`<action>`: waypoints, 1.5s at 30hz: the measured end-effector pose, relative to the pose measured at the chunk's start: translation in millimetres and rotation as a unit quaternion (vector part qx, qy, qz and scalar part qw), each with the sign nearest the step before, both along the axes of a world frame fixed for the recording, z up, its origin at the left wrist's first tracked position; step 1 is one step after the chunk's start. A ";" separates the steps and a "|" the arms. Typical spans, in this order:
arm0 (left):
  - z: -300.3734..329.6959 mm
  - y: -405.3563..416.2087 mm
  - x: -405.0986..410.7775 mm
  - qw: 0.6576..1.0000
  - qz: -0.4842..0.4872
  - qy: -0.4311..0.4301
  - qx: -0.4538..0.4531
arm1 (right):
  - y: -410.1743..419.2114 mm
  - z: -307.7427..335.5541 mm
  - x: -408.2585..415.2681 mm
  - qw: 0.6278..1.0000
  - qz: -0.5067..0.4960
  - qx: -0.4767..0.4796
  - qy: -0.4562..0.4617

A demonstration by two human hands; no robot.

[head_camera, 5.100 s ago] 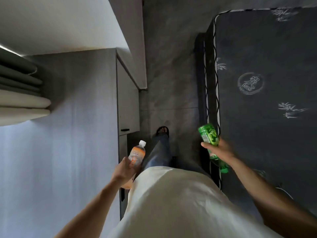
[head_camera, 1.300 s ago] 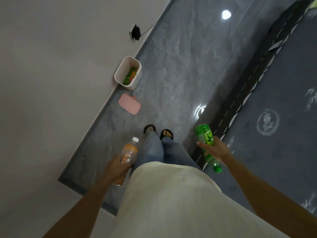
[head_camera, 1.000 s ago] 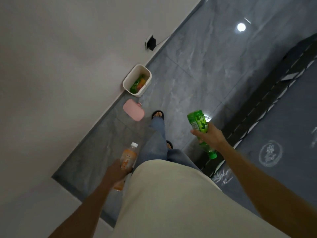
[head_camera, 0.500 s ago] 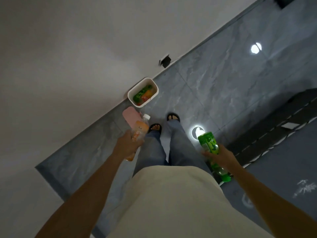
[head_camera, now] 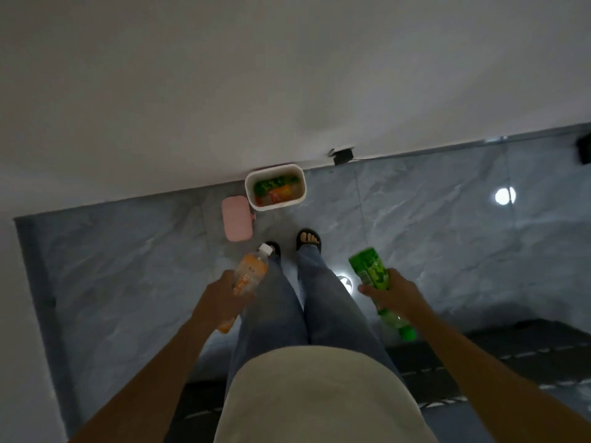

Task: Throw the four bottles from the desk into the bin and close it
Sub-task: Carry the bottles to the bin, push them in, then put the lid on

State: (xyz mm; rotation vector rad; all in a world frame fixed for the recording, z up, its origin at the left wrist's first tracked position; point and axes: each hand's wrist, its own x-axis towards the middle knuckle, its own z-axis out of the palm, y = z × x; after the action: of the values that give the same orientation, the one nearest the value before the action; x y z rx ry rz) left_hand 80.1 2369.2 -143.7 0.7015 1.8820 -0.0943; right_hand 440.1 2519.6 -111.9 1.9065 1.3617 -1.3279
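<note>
My left hand (head_camera: 220, 298) grips an orange bottle (head_camera: 251, 273) with a white cap pointing forward. My right hand (head_camera: 395, 294) grips a green bottle (head_camera: 369, 271), its cap end pointing back toward me. Ahead on the floor, against the wall, stands the open white bin (head_camera: 248, 195); a green bottle and an orange bottle lie inside it. The pink lid (head_camera: 236, 219) lies flat on the floor just left of the bin. Both hands are well short of the bin, at about knee level in view.
A white wall (head_camera: 287, 75) runs behind the bin, with a black plug (head_camera: 342, 156) at its base. The floor is grey marble tile (head_camera: 431, 235). A dark mattress edge (head_camera: 511, 346) lies at the lower right. My feet in sandals (head_camera: 308, 239) stand just before the bin.
I walked from the desk toward the bin and turned to face it; bin and lid now sit straight ahead and closer. Both hands still hold their bottles.
</note>
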 end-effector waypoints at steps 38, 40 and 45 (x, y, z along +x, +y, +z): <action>-458.9 117.8 -2.5 0.929 -0.137 0.131 0.319 | 179.0 -543.8 -295.5 0.799 0.527 0.271 0.101; -457.7 118.1 -5.8 0.930 -0.144 0.130 0.312 | 175.4 -544.7 -297.4 0.811 0.516 0.256 0.105; -444.0 118.9 -16.1 0.940 -0.145 0.115 0.287 | 180.0 -526.1 -278.4 0.837 0.476 0.235 0.132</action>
State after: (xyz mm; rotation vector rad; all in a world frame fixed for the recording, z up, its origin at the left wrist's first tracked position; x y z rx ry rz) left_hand 63.9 2488.1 -587.7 1.4201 2.0292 0.2052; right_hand 161.7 2699.5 -638.0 0.9328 2.4866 -0.7647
